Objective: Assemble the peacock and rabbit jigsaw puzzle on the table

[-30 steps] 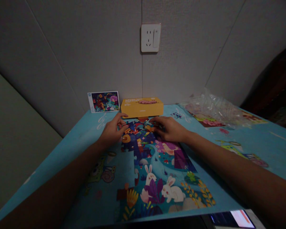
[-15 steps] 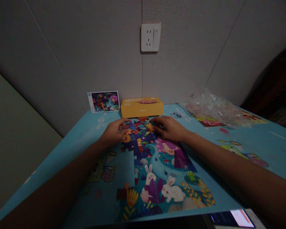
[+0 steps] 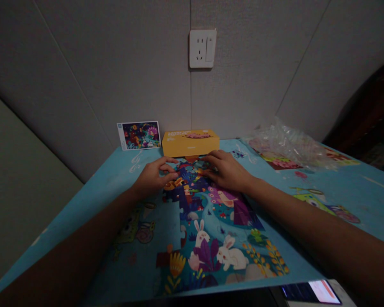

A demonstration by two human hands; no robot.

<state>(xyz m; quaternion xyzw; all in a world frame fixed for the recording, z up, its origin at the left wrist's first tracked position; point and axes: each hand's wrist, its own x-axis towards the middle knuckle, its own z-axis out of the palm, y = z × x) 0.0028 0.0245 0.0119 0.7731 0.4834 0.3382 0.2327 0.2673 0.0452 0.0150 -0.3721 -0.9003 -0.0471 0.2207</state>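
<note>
A partly assembled jigsaw puzzle point(image 3: 217, 217) lies on the blue table cover, showing white rabbits, a stream and plants. Its left side has an uneven, knobbed edge. At the puzzle's far end my left hand point(image 3: 156, 175) rests with index finger and thumb apart, their tips at the left edge of some dark blue puzzle pieces point(image 3: 187, 174). Opposite it, my right hand point(image 3: 225, 170) lies over the puzzle's right side, fingers spread and slightly bent, tips on or beside the same pieces. The right hand hides part of the puzzle under it.
Behind the puzzle stands a yellow box point(image 3: 191, 144), with a picture card point(image 3: 140, 135) leaning on the wall to its left. Clear plastic wrapping point(image 3: 284, 140) covers colourful printed sheets at the back right. A phone point(image 3: 312, 293) lies below the table's front edge.
A piece that looked raised and tilted between my hands now looks flatter among the others. My left thumb has moved slightly right, and the right hand has shifted a little.
</note>
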